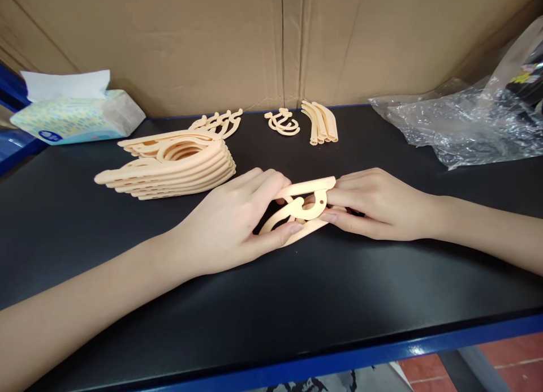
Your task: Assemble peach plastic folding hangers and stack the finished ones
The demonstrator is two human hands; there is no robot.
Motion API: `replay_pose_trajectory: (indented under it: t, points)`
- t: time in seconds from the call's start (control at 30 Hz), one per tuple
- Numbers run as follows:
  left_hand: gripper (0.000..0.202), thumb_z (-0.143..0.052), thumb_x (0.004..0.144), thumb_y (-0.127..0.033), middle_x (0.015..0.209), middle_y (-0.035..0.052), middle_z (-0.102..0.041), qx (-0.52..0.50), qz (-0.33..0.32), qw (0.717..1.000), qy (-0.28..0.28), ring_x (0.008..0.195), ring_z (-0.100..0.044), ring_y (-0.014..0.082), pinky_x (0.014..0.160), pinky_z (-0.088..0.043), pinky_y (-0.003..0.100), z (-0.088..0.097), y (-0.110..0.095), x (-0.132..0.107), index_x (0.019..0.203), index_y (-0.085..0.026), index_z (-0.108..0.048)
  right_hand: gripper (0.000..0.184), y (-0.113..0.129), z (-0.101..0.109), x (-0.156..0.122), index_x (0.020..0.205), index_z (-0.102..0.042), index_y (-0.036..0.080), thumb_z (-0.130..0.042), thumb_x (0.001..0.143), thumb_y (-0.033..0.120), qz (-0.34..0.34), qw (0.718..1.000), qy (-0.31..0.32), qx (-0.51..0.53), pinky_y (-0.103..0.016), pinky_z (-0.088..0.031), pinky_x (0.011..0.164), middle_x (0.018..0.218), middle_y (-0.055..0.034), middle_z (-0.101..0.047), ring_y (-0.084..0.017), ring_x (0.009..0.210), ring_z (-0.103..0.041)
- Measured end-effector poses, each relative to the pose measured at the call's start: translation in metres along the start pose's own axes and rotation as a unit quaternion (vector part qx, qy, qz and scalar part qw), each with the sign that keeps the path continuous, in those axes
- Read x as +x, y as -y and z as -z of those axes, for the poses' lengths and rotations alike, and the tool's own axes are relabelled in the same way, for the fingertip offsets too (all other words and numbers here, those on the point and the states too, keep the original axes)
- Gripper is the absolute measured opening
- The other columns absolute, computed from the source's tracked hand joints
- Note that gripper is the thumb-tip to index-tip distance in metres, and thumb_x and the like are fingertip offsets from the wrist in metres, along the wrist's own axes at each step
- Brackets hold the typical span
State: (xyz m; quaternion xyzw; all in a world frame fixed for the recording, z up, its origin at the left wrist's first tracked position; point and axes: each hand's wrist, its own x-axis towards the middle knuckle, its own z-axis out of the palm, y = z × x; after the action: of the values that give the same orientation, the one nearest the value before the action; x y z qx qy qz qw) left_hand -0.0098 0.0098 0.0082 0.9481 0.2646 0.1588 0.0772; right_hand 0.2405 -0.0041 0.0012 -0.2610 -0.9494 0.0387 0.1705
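Observation:
Between both hands, just above the dark tabletop, is a cream plastic folding hanger (311, 208) in a folded shape. My left hand (237, 216) grips its left end, thumb along the lower edge and fingers over the top. At the other end, my right hand (377, 205) pinches it near the round part with a small hole. My fingers cover parts of both ends. Beyond my left hand lies a stack of similar folded hangers (186, 171).
Behind the stack are several loose hooks (218, 123). More hooks (283, 122) lie at the back middle, beside curved hanger arms (320, 123). A tissue pack (78, 115) stands back left, clear plastic bags (462, 120) back right. Cardboard (190, 47) walls the rear; a blue edge (339, 358) runs along the front.

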Motion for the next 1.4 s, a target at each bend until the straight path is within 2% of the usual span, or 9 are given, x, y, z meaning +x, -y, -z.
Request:
replay_pose_trajectory:
  t: [0.43, 0.9, 1.4]
  points:
    - [0.032, -0.046, 0.098, -0.048, 0.091, 0.0049, -0.059, -0.006, 0.009, 1.0, 0.0, 0.078, -0.054, 0.0195, 0.065, -0.039, 0.031, -0.0007, 0.0001, 0.0012, 0.101, -0.017, -0.053, 0.032, -0.0009, -0.0012, -0.0012, 0.075, -0.05, 0.019, -0.04, 0.103, 0.03, 0.001, 1.0, -0.007, -0.004, -0.024, -0.028, 0.051, 0.06, 0.0042, -0.046, -0.009, 0.052, -0.038]
    - [0.034, -0.045, 0.098, -0.049, 0.095, 0.0057, -0.06, 0.005, -0.002, 1.0, 0.0, 0.081, -0.055, 0.0208, 0.067, -0.04, 0.031, -0.0006, 0.0023, 0.0007, 0.104, -0.017, -0.052, 0.034, -0.0012, -0.0005, -0.0013, 0.079, -0.054, 0.019, -0.036, 0.104, 0.034, -0.008, 1.0, 0.014, -0.003, -0.025, -0.029, 0.052, 0.063, 0.0023, -0.05, -0.01, 0.054, -0.043]
    - [0.031, -0.047, 0.098, -0.046, 0.093, 0.0063, -0.059, 0.001, -0.004, 1.0, 0.0, 0.082, -0.056, 0.0214, 0.066, -0.038, 0.031, -0.0008, 0.0013, 0.0007, 0.101, -0.015, -0.052, 0.031, 0.0, -0.0006, -0.0007, 0.078, -0.053, 0.019, -0.039, 0.103, 0.03, 0.002, 1.0, 0.003, -0.002, -0.024, -0.03, 0.052, 0.062, 0.0028, -0.048, -0.01, 0.053, -0.042]
